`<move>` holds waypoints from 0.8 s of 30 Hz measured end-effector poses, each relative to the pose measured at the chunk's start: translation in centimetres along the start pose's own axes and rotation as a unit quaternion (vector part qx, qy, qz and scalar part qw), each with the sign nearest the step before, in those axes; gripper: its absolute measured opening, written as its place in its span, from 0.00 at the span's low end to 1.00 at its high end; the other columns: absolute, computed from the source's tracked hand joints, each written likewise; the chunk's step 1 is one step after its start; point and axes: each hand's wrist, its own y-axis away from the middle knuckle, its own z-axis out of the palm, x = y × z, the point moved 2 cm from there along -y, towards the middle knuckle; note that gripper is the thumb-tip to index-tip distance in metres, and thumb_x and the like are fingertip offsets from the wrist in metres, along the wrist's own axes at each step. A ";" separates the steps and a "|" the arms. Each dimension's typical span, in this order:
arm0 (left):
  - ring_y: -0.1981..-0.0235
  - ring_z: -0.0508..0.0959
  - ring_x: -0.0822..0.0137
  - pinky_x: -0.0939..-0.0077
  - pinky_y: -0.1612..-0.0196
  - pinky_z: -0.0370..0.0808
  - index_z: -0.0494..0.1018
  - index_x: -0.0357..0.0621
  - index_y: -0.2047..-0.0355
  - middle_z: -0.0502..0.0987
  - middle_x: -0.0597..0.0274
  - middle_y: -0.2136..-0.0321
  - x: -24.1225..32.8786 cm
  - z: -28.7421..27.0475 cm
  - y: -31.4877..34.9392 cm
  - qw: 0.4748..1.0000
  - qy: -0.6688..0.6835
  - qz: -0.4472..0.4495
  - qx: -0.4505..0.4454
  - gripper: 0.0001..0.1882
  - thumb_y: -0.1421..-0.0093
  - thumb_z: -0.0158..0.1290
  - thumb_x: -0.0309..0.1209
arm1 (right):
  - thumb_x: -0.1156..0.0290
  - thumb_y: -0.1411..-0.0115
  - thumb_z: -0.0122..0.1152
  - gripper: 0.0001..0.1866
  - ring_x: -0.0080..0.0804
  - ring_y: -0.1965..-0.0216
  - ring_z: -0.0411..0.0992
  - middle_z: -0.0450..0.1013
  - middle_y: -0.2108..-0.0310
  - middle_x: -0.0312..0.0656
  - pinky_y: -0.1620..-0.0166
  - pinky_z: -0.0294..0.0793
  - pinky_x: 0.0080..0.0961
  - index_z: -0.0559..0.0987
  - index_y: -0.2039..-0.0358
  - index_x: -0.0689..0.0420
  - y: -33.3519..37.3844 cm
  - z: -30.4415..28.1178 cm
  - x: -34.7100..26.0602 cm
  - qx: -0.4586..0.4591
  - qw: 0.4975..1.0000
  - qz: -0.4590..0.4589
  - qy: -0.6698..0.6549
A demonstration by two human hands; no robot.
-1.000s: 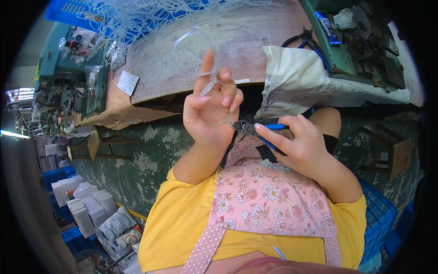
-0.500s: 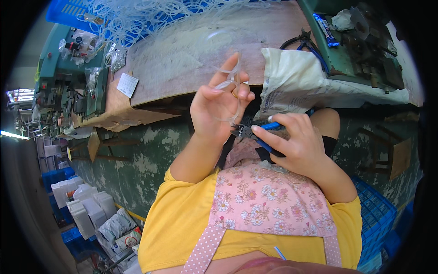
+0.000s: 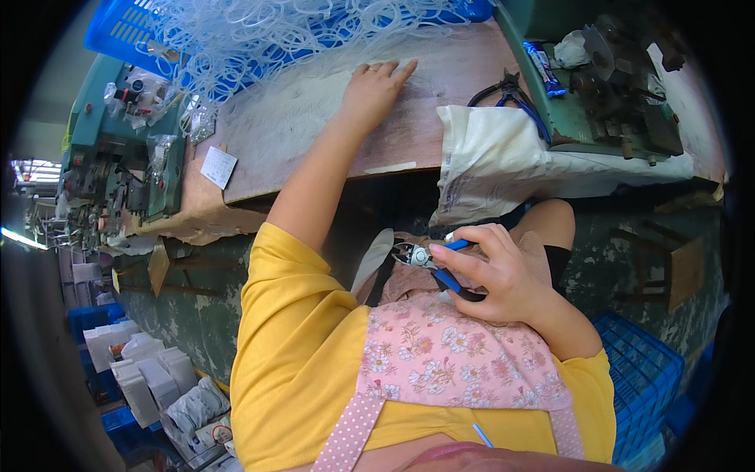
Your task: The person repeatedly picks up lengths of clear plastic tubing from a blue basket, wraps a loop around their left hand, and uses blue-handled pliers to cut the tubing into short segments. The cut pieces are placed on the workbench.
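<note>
My left hand (image 3: 373,93) stretches far forward over the tabletop, palm down with its fingers extended and apart. Nothing shows in it, though the underside of the fingers is hidden. Just beyond the fingertips lies a tangled heap of clear plastic loops (image 3: 236,49). Close to my lap, my right hand (image 3: 491,271) grips a pair of blue-handled side cutters (image 3: 448,279). Their metal jaws point left and stand apart, with nothing visible between them.
A blue crate (image 3: 110,33) lies under the loops on the wooden table (image 3: 271,134). Toward the right are a white sack (image 3: 484,161) over the table edge, another pair of pliers (image 3: 515,98) and a green machine (image 3: 621,94). A paper slip (image 3: 218,167) sits at the left.
My left hand has moved from beside the cutters, where it held a clear plastic loop, forward over the table. That loop no longer shows in it. The cutters stay in my right hand.
</note>
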 end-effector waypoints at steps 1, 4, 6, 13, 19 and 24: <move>0.50 0.75 0.54 0.60 0.47 0.68 0.70 0.55 0.44 0.76 0.56 0.54 -0.6 0.8 -0.5 0.998 0.020 -0.018 -0.060 0.22 0.40 0.52 0.30 | 0.72 0.61 0.69 0.37 0.45 0.54 0.67 0.67 0.54 0.46 0.52 0.66 0.38 0.75 0.44 0.47 0.2 -0.1 0.1 0.006 1.000 0.006 0.001; 0.58 0.78 0.56 0.59 0.49 0.68 0.69 0.53 0.44 0.77 0.57 0.61 -1.1 1.6 -0.1 0.994 0.028 -0.021 -0.104 0.23 0.42 0.53 0.28 | 0.72 0.60 0.69 0.38 0.45 0.55 0.68 0.67 0.53 0.47 0.51 0.68 0.38 0.73 0.43 0.48 0.8 -0.5 0.7 0.017 0.999 0.034 -0.014; 0.59 0.78 0.56 0.63 0.51 0.68 0.69 0.51 0.45 0.77 0.55 0.61 -0.7 0.8 1.3 0.997 0.074 -0.013 0.013 0.23 0.42 0.53 0.29 | 0.72 0.60 0.69 0.38 0.45 0.54 0.68 0.67 0.53 0.47 0.51 0.69 0.37 0.72 0.42 0.49 1.0 -0.5 1.1 0.027 0.998 0.046 -0.037; 0.70 0.72 0.68 0.74 0.64 0.69 0.53 0.54 0.33 0.71 0.61 0.70 3.5 -4.5 8.7 0.593 0.753 -0.246 0.142 0.31 0.34 0.49 0.39 | 0.72 0.53 0.68 0.39 0.38 0.53 0.69 0.66 0.51 0.47 0.52 0.70 0.27 0.68 0.38 0.52 0.2 -0.6 2.4 0.033 0.965 0.169 -0.197; 0.78 0.60 0.73 0.79 0.74 0.60 0.47 0.52 0.31 0.62 0.65 0.75 7.7 -9.6 11.6 0.195 0.957 -0.168 0.135 0.37 0.33 0.39 0.55 | 0.71 0.57 0.68 0.36 0.40 0.64 0.69 0.67 0.56 0.47 0.59 0.71 0.31 0.74 0.42 0.46 -1.0 0.6 0.7 0.013 0.997 0.064 0.038; 0.79 0.58 0.73 0.80 0.75 0.59 0.47 0.54 0.30 0.61 0.66 0.76 8.4 -10.3 11.7 0.165 0.963 -0.142 0.162 0.36 0.33 0.38 0.56 | 0.71 0.59 0.68 0.36 0.43 0.63 0.68 0.67 0.57 0.46 0.59 0.70 0.36 0.75 0.44 0.44 -0.8 0.4 -0.5 -0.008 0.994 0.047 0.102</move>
